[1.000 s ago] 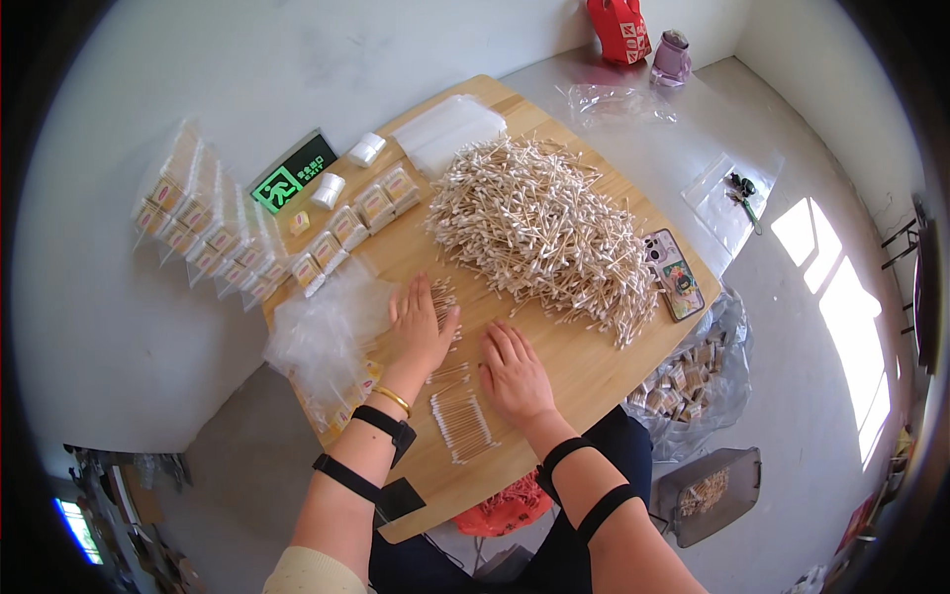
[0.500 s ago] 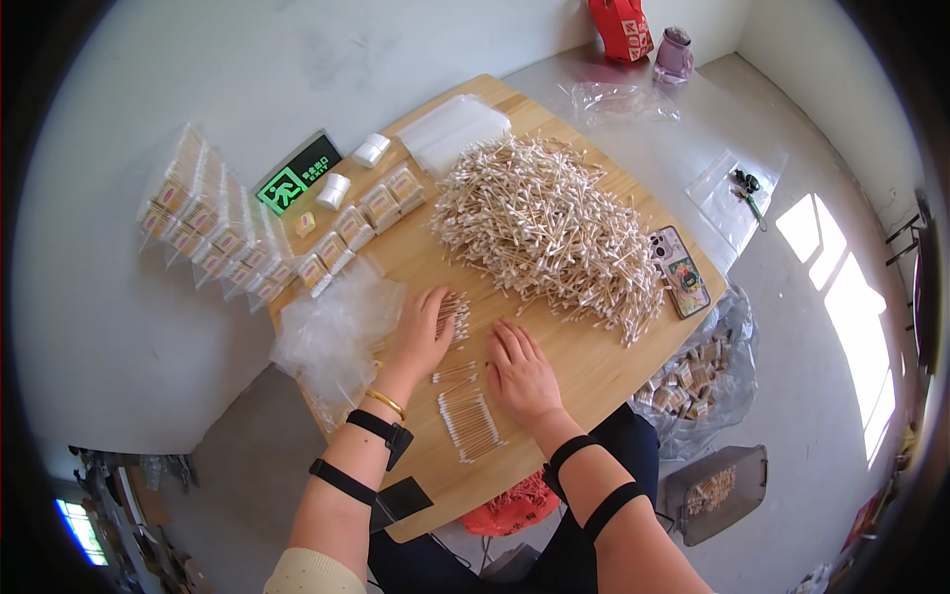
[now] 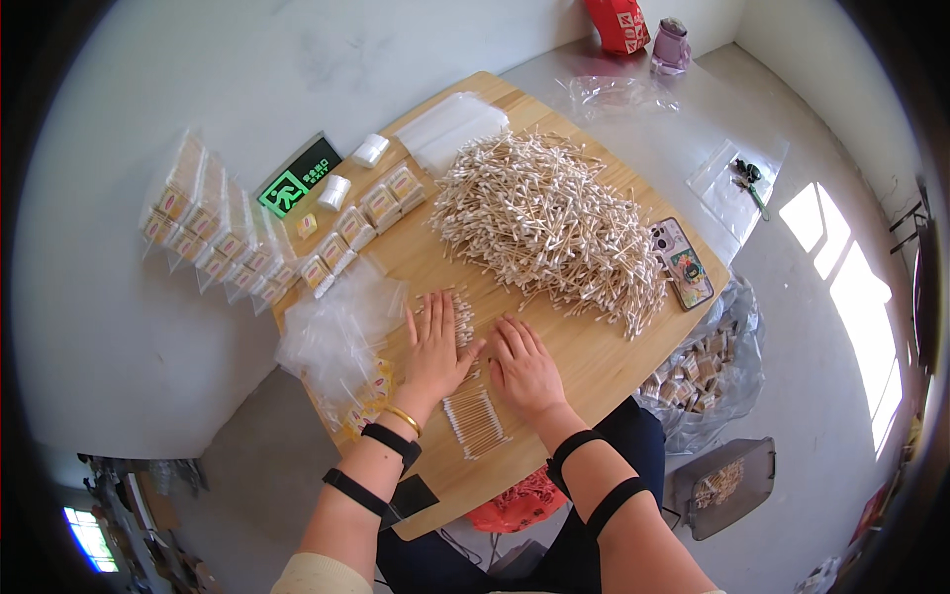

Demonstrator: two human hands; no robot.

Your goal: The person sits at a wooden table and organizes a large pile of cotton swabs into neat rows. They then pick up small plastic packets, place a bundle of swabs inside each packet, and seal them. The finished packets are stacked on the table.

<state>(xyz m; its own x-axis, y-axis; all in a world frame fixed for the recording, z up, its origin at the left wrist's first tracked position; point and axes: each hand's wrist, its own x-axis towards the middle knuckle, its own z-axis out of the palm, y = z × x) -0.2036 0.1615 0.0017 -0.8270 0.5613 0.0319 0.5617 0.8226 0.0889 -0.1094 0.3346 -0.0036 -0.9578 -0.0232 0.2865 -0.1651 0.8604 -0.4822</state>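
Note:
My left hand (image 3: 435, 348) lies flat with straight fingers on the near part of the wooden table (image 3: 584, 381). Beside and partly under it is a small loose group of cotton swabs (image 3: 462, 315). My right hand (image 3: 524, 366) rests palm down just right of the left, fingers stretched and holding nothing. Its fingertips are close to the left thumb. Below both hands, a neat row of cotton swabs (image 3: 475, 424) lies side by side. A big heap of loose cotton swabs (image 3: 549, 228) covers the table beyond my right hand.
Clear plastic bags (image 3: 332, 332) lie left of my hands. Behind them stand packed swab boxes (image 3: 381, 206) and stacked packs (image 3: 203, 233) by a green sign (image 3: 300, 176). A phone (image 3: 683, 262) lies at the right edge; below are a bag of packs (image 3: 703, 371) and a grey bin (image 3: 727, 485).
My left hand has turned and flattened, its fingers straightening and its thumb moving right toward the right hand. The few swabs above the neat row are now mostly covered. My right hand has barely moved.

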